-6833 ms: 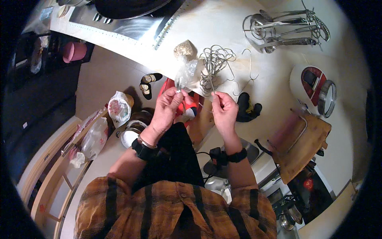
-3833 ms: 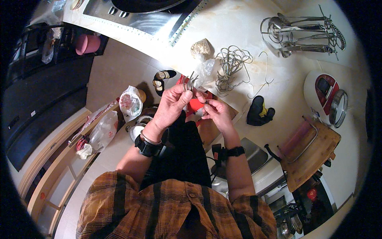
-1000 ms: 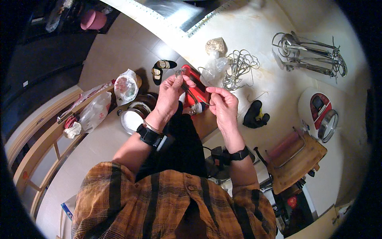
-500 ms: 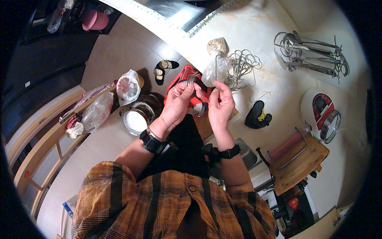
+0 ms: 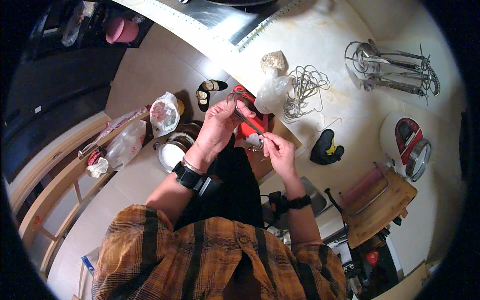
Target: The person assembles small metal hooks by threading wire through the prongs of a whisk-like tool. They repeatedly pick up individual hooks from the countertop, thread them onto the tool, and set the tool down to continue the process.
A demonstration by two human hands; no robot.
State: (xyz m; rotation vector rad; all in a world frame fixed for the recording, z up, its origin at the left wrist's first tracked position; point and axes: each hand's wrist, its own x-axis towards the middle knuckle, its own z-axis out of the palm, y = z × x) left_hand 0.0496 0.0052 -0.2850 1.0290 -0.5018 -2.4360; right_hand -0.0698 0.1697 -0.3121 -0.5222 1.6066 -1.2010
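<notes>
My left hand [image 5: 212, 132] is closed around a small bunch of thin metal hooks [image 5: 245, 119], their curved ends standing above its fingers. Lower down, the straight ends of the bunch reach my right hand [image 5: 283, 154], which pinches them between thumb and fingertips. On the counter just beyond lies a tangled heap of similar metal hooks [image 5: 306, 95]. One loose hook [image 5: 330, 123] rests apart from that heap, near a black bundle with a yellow patch [image 5: 327, 148]. A clear plastic bag [image 5: 272, 94] sits left of the heap, against a bag of pale grains [image 5: 272, 61].
Below my hands, a red container [image 5: 252, 128] stands by the counter edge. Utensils hang on a metal rack [image 5: 395, 67] at right, above a white and red appliance [image 5: 400, 132] and a wooden board [image 5: 380, 210]. Pots [image 5: 172, 154] and black shoes [image 5: 205, 95] are at left.
My right hand has come down from holding a single hook upright, and now grips the lower ends of the bunch. My left hand has shifted slightly left with the hooks.
</notes>
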